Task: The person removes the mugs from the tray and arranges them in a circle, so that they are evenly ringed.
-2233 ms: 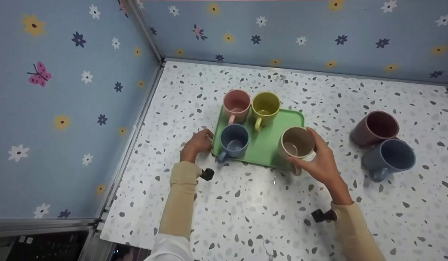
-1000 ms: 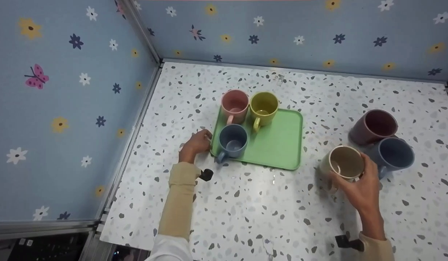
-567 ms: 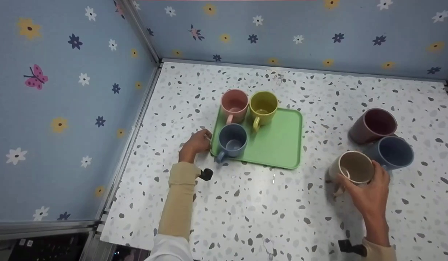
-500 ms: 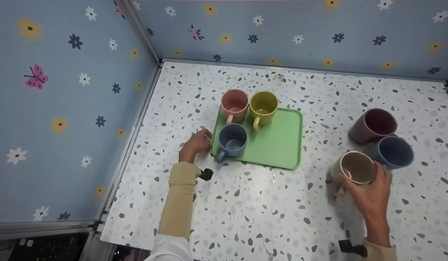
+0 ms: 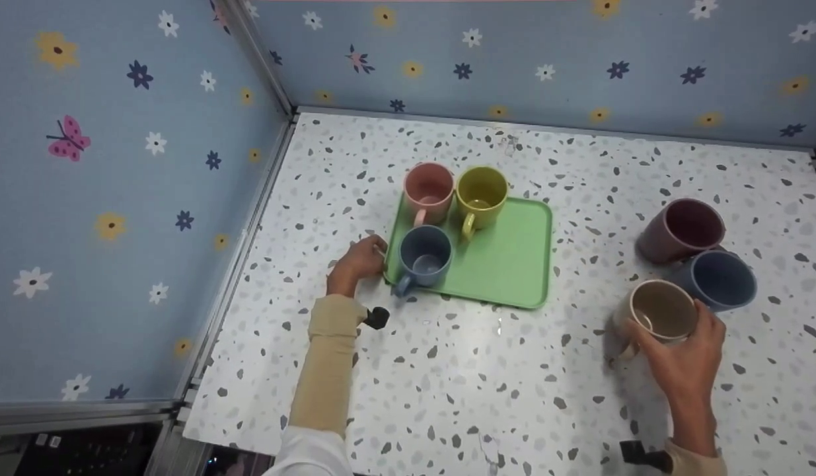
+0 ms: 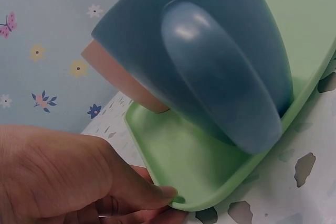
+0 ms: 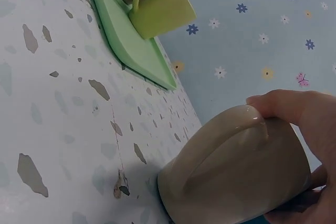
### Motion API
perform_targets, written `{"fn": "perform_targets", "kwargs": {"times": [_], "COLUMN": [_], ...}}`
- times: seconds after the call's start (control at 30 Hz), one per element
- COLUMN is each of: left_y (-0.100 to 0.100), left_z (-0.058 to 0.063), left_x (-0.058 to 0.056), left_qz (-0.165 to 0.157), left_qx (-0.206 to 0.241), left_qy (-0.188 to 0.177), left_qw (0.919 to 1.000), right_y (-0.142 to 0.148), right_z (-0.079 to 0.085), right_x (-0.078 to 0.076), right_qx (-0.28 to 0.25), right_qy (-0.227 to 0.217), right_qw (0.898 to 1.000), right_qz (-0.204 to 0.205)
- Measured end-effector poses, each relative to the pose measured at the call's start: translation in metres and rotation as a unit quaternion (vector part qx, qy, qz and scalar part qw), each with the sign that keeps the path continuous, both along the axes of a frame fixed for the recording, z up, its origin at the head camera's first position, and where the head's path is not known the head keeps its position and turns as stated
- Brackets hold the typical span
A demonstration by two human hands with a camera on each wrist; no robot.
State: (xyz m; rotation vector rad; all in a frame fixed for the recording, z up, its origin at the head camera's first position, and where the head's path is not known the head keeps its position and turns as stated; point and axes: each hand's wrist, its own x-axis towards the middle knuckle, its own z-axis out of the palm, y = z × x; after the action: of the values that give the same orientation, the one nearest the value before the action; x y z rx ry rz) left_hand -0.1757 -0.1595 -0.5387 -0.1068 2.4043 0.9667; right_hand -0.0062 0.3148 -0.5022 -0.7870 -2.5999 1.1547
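My right hand [image 5: 685,357] holds a beige mug [image 5: 660,314] by its upper wall, thumb on one side and fingers on the other. This mug is upright, right of the tray, its handle [image 7: 215,140] pointing toward the near left. With my left hand [image 5: 363,259] I pinch the left edge of a green tray [image 5: 513,258]; in the left wrist view the thumb [image 6: 163,195] lies over the rim near a corner. On the tray stand a pink mug [image 5: 429,195], a yellow mug [image 5: 482,195] and a blue mug [image 5: 424,258], grouped to the left.
A maroon mug [image 5: 682,231] and a second blue mug [image 5: 718,281] stand close together at the right, just behind the beige mug. The speckled white table [image 5: 414,383] meets blue flowered walls [image 5: 553,39] at the back and left.
The right hand has carried the beige mug off the tray's right side to beside the second blue mug, lately shifting only slightly rightward. The left hand has stayed at the tray's edge.
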Motion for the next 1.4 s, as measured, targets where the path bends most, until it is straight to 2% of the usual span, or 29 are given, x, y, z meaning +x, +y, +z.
{"fn": "perform_targets", "kwargs": {"times": [0.2,0.53,0.87,1.2,1.4], "left_y": [0.0,0.0,0.001,0.001,0.001], "left_z": [0.003,0.002,0.001,0.004,0.002], "left_x": [0.001,0.001,0.001,0.0,0.0], "left_qz": [-0.004,0.004,0.001,-0.003,-0.009], "left_qx": [0.005,-0.002,0.003,-0.001,-0.01], "left_qy": [0.008,0.0,0.009,-0.003,0.003], "left_qw": [0.9999,1.0,1.0,1.0,0.9999], "right_y": [0.006,0.014,0.023,0.034,0.039], "right_z": [-0.002,0.001,-0.001,-0.001,0.0], "right_x": [0.003,0.01,0.014,0.018,0.02], "right_qx": [0.026,0.008,0.006,-0.007,-0.006], "right_qy": [0.038,-0.026,-0.016,-0.043,-0.051], "right_qw": [0.999,0.999,1.0,0.998,0.998], "right_qz": [0.002,-0.021,-0.025,-0.034,-0.032]}}
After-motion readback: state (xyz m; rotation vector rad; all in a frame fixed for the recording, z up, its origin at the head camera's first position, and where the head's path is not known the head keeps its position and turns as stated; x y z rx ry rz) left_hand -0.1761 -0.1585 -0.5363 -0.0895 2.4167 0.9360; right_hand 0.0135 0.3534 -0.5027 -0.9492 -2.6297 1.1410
